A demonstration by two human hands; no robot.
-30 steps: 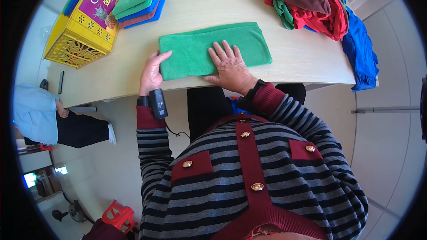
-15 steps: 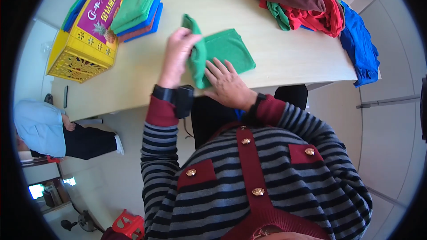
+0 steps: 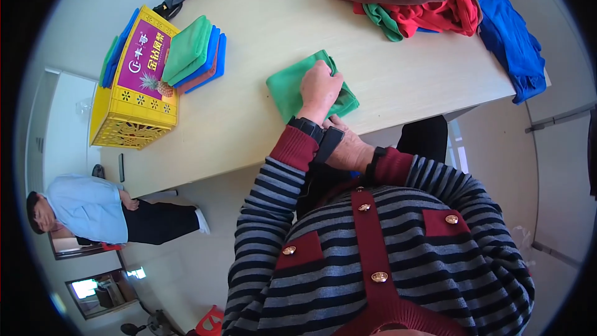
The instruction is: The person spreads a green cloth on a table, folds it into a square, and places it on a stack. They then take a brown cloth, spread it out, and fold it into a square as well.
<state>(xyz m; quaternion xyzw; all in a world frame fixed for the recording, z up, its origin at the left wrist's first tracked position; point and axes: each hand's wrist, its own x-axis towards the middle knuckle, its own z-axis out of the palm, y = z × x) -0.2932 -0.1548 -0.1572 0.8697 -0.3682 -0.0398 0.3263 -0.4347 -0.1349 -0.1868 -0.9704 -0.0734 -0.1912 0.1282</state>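
Folding in hand: judging by the layers, a green cloth (image 3: 286,90) is being doubled up into a small pad, with the last fold laid over but not yet flat.
Cloth's place: middle of the frame, a little above centre, on the pale table (image 3: 249,124) near its front edge; its right side shows stacked layers and a loose, slightly raised lip.
Left hand (image 3: 319,90): reaches over the cloth, fingers curled in a fist at the right-hand fold, seemingly gripping the upper layer there.
Right hand (image 3: 352,150): just below the cloth's lower edge, partly behind the left wrist; fingers partly hidden, so I cannot tell whether they pinch the cloth or only rest by it.
Folded stack (image 3: 191,50): upper left of the frame, green on top, blue and brown beneath, beside a yellow crate (image 3: 134,112).
Loose heap (image 3: 429,15): upper right, brown, red, green and blue pieces bunched together, a blue end hanging past the table's edge.
Next move: seems to call for letting go of the lip, squaring the right-hand edges and smoothing the pad with a flat palm; a lifted layer could spring back if released unpressed.
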